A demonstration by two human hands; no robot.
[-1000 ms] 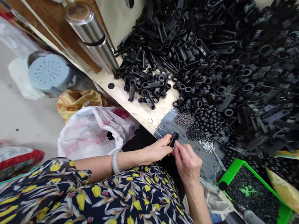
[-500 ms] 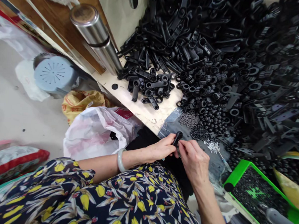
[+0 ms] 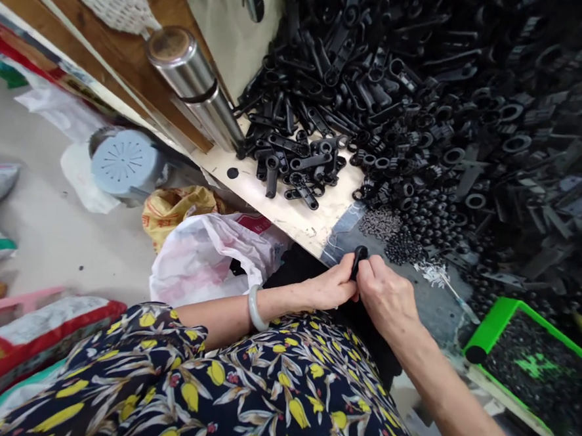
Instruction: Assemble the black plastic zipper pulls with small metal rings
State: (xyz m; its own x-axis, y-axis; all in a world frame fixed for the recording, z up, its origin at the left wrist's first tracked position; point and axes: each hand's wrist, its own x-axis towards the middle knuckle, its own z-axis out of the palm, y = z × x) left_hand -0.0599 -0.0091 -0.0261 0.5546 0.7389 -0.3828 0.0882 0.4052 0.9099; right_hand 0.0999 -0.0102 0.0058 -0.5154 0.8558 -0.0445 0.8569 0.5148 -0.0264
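Observation:
A small black plastic part (image 3: 357,260) is pinched between both my hands at the table's near edge. My left hand (image 3: 333,288), with a pale bangle on its wrist, grips the part from the left. Pressed against it from the right, my right hand (image 3: 385,296) has its fingers closed on the same part. Just beyond lie small heaps of tiny metal pins (image 3: 382,222) and black beads (image 3: 405,248).
A huge pile of black plastic levers and rings (image 3: 426,101) covers the table (image 3: 291,213). A green tray of small black bits (image 3: 533,368) sits at right. A steel cylinder (image 3: 195,87) leans at the table's left; a white plastic bag (image 3: 210,256) and sacks lie on the floor.
Both hands stayed together on the black part while turning it slightly; the right fingers closed tighter over it. The view has shifted, so everything sits further right in frame.

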